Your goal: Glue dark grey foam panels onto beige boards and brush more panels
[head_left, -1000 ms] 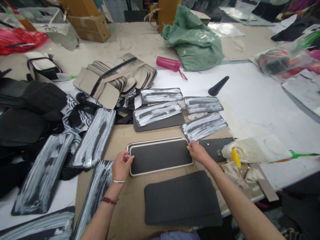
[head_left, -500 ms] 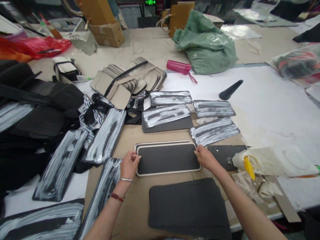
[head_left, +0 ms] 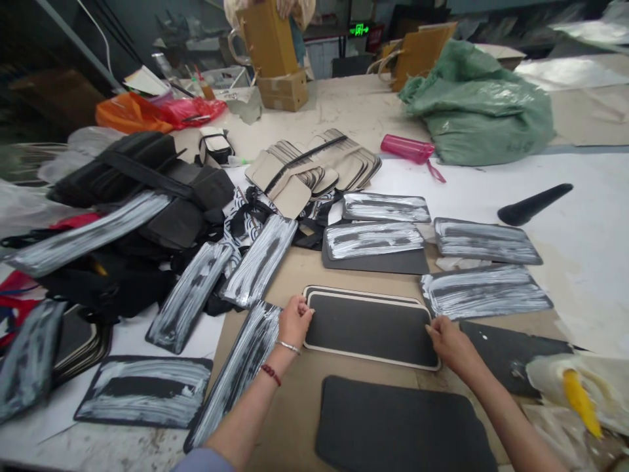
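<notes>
A black rectangular panel with rounded corners and a cream border [head_left: 371, 328] lies flat in front of me, slightly offset over another of its kind. My left hand [head_left: 295, 323] pinches its left edge, fingers closed. At the opposite end, my right hand [head_left: 449, 339] grips the right edge between thumb and fingers. Nearer to me rests a plain black panel stack [head_left: 398, 423]. Black panels streaked with white paste surround the work: one [head_left: 376, 240] beyond my hands, another [head_left: 486, 292] to the right, and a long one [head_left: 240, 367] beside my left forearm.
A whitish container [head_left: 553, 377] with a yellow piece stands at right. Farther back lie a black tapered object [head_left: 533, 204], a pink cylinder [head_left: 407, 149], a green sack [head_left: 484, 105] and a fanned pile of beige pieces [head_left: 314, 164]. Black bags [head_left: 171, 216] crowd the left. Someone stands behind a brown box [head_left: 268, 39].
The view has swung left, so things appear farther right and more of the left side shows. Both hands keep hold of the cream-bordered panel, which stays about where it was on the table.
</notes>
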Motion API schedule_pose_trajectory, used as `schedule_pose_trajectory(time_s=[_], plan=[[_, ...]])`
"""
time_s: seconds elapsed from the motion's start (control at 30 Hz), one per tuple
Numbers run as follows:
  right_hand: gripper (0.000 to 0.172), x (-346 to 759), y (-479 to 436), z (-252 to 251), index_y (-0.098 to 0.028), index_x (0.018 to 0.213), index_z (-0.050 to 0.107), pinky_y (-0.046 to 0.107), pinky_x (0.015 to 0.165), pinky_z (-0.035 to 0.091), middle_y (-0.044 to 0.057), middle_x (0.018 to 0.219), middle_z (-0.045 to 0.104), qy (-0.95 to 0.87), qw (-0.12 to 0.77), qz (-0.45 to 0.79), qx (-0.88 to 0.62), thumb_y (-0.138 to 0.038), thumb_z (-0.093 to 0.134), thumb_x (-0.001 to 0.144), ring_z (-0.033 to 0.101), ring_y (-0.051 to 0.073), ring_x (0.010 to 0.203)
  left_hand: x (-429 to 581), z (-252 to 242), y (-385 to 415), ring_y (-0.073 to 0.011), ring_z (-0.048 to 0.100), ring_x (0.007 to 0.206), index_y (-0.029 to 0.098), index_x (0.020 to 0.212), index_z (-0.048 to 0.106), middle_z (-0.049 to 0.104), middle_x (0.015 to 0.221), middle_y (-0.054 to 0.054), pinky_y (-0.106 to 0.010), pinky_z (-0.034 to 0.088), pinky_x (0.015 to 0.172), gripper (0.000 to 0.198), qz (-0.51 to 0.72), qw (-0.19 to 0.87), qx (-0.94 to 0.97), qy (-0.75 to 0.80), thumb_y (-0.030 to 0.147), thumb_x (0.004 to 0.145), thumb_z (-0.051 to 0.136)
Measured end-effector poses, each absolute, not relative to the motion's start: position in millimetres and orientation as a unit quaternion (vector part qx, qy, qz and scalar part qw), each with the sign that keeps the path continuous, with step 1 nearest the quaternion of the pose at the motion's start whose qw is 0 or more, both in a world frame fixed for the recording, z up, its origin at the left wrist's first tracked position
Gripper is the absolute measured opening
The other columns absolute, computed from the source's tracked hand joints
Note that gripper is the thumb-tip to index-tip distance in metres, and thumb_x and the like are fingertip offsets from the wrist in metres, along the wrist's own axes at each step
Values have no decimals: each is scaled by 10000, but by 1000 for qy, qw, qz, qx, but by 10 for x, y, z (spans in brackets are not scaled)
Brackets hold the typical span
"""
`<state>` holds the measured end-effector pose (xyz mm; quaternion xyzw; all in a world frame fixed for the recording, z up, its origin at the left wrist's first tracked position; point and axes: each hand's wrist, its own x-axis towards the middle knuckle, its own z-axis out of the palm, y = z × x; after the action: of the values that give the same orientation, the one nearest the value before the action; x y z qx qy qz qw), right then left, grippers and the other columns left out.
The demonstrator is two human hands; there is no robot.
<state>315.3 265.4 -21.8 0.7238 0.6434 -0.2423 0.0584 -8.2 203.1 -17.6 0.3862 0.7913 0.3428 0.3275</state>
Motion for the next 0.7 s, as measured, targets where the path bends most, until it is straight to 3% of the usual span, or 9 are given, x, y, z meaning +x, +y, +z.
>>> schedule_pose_trajectory(time_s=[0.1, 0.23, 0.47, 0.57, 0.7], plan=[[89, 3144, 2658, -210, -198, 695, 478, 233, 571, 315, 13, 624, 533, 646, 57, -237, 723, -224, 455, 778, 518, 151, 593, -77, -174, 2015, -114, 528, 558, 177, 834, 496, 522, 611, 60, -252, 438, 611, 237, 341, 314, 394, 794, 91, 638, 597], [109, 3111, 2660, -179, -196, 688, 458, 223, 556, 312, 13, 626, 531, 646, 65, -233, 724, -216, 438, 793, 487, 138, 568, -75, -228, 1962, -140, 510, 681, 173, 892, 479, 486, 740, 17, -290, 454, 683, 297, 318, 219, 470, 794, 68, 646, 609], [78, 3077, 2614, -133, -190, 735, 457, 224, 576, 307, 15, 662, 522, 648, 65, -229, 723, -202, 440, 811, 486, 138, 605, -101, -325, 1872, -184, 527, 793, 173, 964, 545, 512, 855, -68, -338, 488, 717, 213, 212, 93, 671, 704, 102, 797, 435], [57, 3088, 2591, -142, -185, 772, 459, 226, 594, 306, 30, 718, 543, 653, 63, -227, 720, -207, 437, 820, 501, 144, 650, -112, -373, 1882, -225, 498, 1012, 217, 1049, 568, 525, 1041, -107, -406, 465, 835, 355, 197, 46, 742, 639, 59, 813, 354], [41, 3098, 2574, -157, -182, 798, 457, 228, 603, 304, 34, 726, 545, 656, 58, -227, 718, -206, 434, 822, 512, 149, 672, -127, -449, 1896, -227, 314, 1259, 238, 1218, 477, 441, 1290, -100, -439, 379, 978, 524, 188, 59, 818, 541, 0, 809, 251]])
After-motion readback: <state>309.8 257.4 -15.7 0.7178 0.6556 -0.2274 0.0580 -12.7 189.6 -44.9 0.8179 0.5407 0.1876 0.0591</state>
